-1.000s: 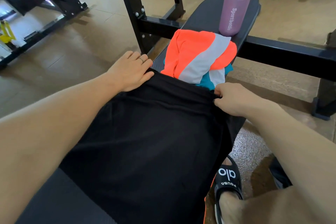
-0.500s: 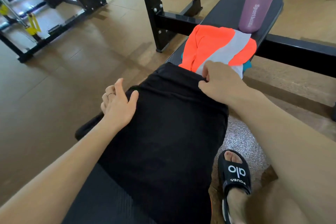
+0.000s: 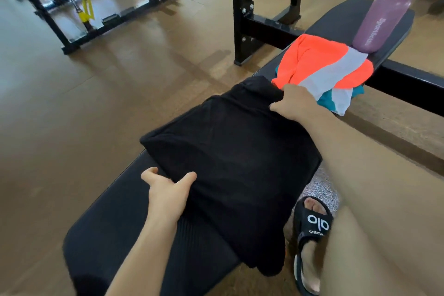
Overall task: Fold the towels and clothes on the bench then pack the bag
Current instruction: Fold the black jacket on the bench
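Your left hand (image 3: pixel 168 190) grips the near left edge of the black garment (image 3: pixel 230 166): the thumb lies on top of the cloth and the fingers go under it. Your right hand (image 3: pixel 292 103) holds the far right corner of the same garment, with the fingers curled into the cloth. The garment lies across the middle of the black bench (image 3: pixel 134 223), and its near right part hangs over the right edge of the bench. Just beyond your right hand, the orange and grey clothing (image 3: pixel 322 65) sits in a pile on the bench, with a teal piece (image 3: pixel 326 101) under it. At the far end of the bench a purple bottle (image 3: pixel 384 14) stands, close to the pile. On the floor to the right, your foot is in a black sandal (image 3: pixel 312 226).
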